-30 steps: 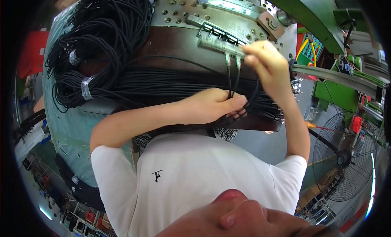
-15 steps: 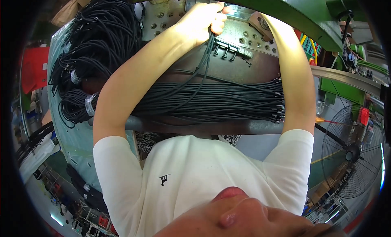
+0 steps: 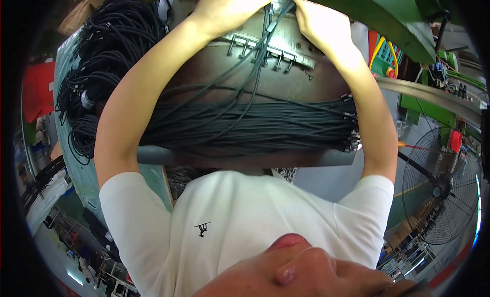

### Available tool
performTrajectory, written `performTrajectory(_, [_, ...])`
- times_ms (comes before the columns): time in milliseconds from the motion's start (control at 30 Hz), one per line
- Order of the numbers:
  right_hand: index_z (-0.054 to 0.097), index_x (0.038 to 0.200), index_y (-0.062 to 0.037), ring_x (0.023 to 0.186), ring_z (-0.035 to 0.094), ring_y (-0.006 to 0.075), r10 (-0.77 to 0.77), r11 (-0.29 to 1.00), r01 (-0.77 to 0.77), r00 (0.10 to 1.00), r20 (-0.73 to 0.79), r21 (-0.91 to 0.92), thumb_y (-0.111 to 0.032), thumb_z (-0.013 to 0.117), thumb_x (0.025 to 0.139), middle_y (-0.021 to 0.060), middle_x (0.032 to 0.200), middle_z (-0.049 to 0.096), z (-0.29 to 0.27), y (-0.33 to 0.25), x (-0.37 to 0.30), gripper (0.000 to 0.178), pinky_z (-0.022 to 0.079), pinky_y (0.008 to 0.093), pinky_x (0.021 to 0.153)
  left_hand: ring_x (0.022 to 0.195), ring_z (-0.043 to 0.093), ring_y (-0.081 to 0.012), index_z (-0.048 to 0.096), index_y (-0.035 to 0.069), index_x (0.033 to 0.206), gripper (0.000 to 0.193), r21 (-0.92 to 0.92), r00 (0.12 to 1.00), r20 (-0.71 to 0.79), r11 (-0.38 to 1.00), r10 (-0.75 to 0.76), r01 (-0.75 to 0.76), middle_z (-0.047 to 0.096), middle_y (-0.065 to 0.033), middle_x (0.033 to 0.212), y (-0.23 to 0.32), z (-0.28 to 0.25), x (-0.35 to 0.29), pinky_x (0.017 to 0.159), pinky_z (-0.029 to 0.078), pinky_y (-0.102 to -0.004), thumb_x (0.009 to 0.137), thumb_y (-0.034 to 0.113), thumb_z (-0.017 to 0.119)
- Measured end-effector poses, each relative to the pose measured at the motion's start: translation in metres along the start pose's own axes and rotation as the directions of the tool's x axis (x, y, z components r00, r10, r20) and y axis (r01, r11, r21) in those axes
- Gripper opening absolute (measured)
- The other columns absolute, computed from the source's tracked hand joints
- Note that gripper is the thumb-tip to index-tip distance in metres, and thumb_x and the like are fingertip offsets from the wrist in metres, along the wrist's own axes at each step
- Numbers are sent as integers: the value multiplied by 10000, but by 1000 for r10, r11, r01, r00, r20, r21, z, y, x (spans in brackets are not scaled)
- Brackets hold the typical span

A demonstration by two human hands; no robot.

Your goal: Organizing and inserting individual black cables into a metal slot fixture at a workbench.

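Several black cables (image 3: 263,45) rise from the work surface to the top of the view, between my two hands. My left hand (image 3: 227,12) comes in from the left, its fingers closed at the upper ends of these cables, with the tips partly cut off. Against the cables' right side lies my right hand (image 3: 322,22); its fingers are hidden under the green machine frame. Below, a thick row of black cables (image 3: 245,124) lies crosswise, with small metal ends at the right. A metal bar with black pegs (image 3: 278,59) stands behind the raised cables.
A large heap of black cables (image 3: 109,46) sits at the left on a pale green cover (image 3: 84,187). The curved green machine frame (image 3: 383,21) spans the top right. A wire-guarded fan (image 3: 441,189) stands at the right, and a red-buttoned control box (image 3: 383,57) sits above it.
My left hand has moved left and up, away from its raised grip. My right hand has come out from under the frame beside the cables. The cables now spread near their tops.
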State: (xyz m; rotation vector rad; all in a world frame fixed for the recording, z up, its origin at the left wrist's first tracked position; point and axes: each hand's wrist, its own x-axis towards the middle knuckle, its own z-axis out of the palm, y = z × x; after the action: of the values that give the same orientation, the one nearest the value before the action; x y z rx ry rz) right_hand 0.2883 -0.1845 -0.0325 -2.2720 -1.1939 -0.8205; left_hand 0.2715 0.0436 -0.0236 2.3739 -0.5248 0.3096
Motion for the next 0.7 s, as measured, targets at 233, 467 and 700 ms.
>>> performTrajectory(233, [684, 952, -95, 749, 644, 303, 207, 949, -124, 938, 279, -288, -269, 631, 839, 124, 826, 660, 2, 13, 0, 214, 516, 410, 655, 849, 618, -315, 643, 14, 995, 313, 82, 1000, 11, 997, -9, 8, 654, -188, 939, -30, 19, 6, 784, 485, -418, 927, 289, 510])
performTrajectory(467, [683, 1004, -68, 740, 644, 311, 293, 956, -280, 929, 227, -91, -325, 670, 837, 141, 844, 667, 14, 36, -14, 306, 519, 394, 666, 883, 635, -283, 652, 45, 1037, 341, 184, 1000, 29, 983, -4, -1, 666, -163, 978, -59, 9, -14, 791, 500, -393, 927, 336, 513])
performTrajectory(700, [695, 971, -39, 772, 652, 290, 235, 960, -184, 941, 245, -213, -259, 688, 837, 122, 870, 687, 11, 34, -20, 258, 519, 370, 702, 917, 651, -251, 662, 76, 1078, 372, 304, 999, 33, 952, -40, 28, 677, -138, 1018, -81, 11, -23, 798, 516, -369, 928, 384, 515])
